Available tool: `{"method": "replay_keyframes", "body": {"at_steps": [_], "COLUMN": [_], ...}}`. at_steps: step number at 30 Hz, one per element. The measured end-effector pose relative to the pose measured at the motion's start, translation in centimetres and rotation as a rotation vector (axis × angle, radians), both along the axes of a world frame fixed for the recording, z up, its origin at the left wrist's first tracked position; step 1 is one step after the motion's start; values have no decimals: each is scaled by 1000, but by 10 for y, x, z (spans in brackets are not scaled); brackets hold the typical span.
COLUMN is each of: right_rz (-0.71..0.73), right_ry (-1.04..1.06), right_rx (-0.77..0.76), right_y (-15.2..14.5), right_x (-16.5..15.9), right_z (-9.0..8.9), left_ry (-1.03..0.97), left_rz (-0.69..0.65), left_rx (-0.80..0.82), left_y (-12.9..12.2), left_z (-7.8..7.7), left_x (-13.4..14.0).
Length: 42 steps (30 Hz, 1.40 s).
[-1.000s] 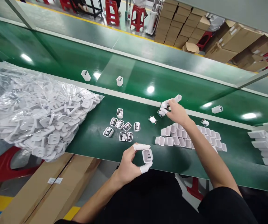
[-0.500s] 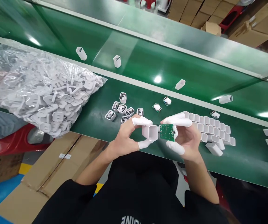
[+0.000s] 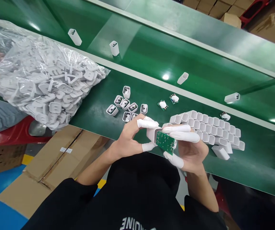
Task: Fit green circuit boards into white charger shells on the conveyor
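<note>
My left hand (image 3: 130,135), with white finger cots, grips a white plastic housing (image 3: 151,134) whose open end faces right. Between the covered fingertips of my right hand (image 3: 187,143) is a green circuit board (image 3: 165,142), its soldered side toward me. The board's left edge is at the housing's mouth; how far it reaches inside I cannot tell. White parts on the board's far side are mostly hidden by my fingers. To the right stand rows of open white housings (image 3: 208,129). Beyond my hands, two loose circuit boards (image 3: 162,104) lie on the bench.
Several housings with boards inside (image 3: 133,107) stand left of centre. A clear bag of white plug covers (image 3: 53,86) fills the bench's left side. More housings (image 3: 114,48) lie on the green strip behind the white rail (image 3: 137,75). Cardboard boxes (image 3: 56,156) sit below left.
My right hand has brought the circuit board left and tilted it, so its edge meets the housing's mouth. The view has shifted slightly.
</note>
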State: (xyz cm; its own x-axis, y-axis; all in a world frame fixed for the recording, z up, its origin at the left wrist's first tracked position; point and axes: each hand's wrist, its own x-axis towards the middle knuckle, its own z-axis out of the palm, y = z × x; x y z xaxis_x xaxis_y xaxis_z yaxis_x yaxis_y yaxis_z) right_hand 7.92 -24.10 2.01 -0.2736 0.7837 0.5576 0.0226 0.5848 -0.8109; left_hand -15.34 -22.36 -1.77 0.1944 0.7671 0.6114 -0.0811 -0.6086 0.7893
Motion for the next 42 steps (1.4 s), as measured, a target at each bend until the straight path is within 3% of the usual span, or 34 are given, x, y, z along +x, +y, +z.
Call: {"method": "replay_keyframes", "body": {"at_steps": [23,42], "right_rz": [-4,-92], "right_ry": [-66,-222], "right_rx": [26,75], "right_y": [-4,1], "right_x": [13,12], "right_z": [-5,-2], "left_ry": [57,5], "left_rz": [14,-42], "left_rx": [62,-34], "left_y": [4,4], "left_z": [4,-11], "left_x": [7,10]}}
